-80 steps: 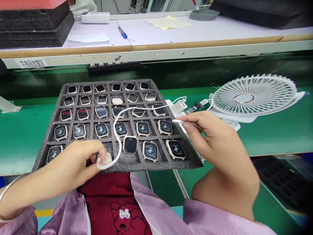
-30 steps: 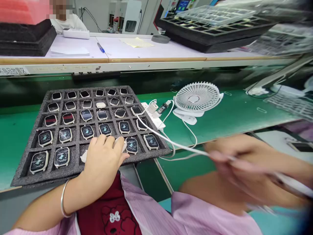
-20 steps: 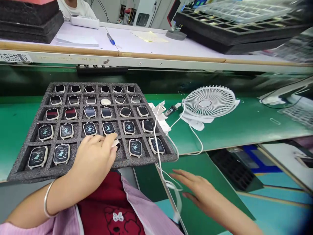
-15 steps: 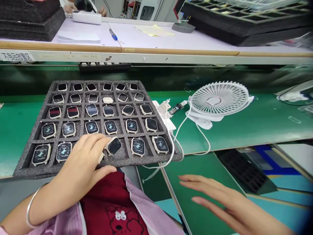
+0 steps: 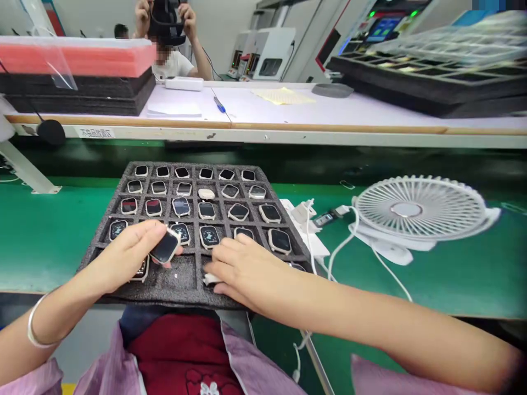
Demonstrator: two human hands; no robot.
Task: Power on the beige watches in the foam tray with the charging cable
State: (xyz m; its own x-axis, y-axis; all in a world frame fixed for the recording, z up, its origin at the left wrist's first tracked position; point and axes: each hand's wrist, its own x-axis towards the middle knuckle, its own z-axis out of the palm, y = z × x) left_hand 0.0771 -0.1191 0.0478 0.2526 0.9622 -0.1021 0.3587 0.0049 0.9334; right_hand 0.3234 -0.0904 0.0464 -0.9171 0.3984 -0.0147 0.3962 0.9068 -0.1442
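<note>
A grey foam tray (image 5: 177,277) holds smartwatch bodies without straps in its square compartments. My left hand (image 5: 134,244) is closed on a smartwatch (image 5: 165,247), lifted above the front left of the tray with its dark screen up. Under that hand, another smartwatch (image 5: 142,270) shows in the front row. My right hand (image 5: 242,266) reaches into the front row, its fingers bent around a second pale-cased smartwatch (image 5: 211,278), mostly hidden by the fingers. Between the hands, a front compartment shows bare foam. One rounded, pale watch (image 5: 206,193) lies face down farther back.
Right of the tray stand a white fan (image 5: 407,211), a white power strip (image 5: 315,244) and loose white cables (image 5: 343,247). A shelf edge (image 5: 263,134) runs across behind the tray. Beyond it, a person (image 5: 173,60) holds up a black headset.
My right hand has come from the right side onto the tray's front row. My left hand has raised a smartwatch and moved left. The camera view has tilted up.
</note>
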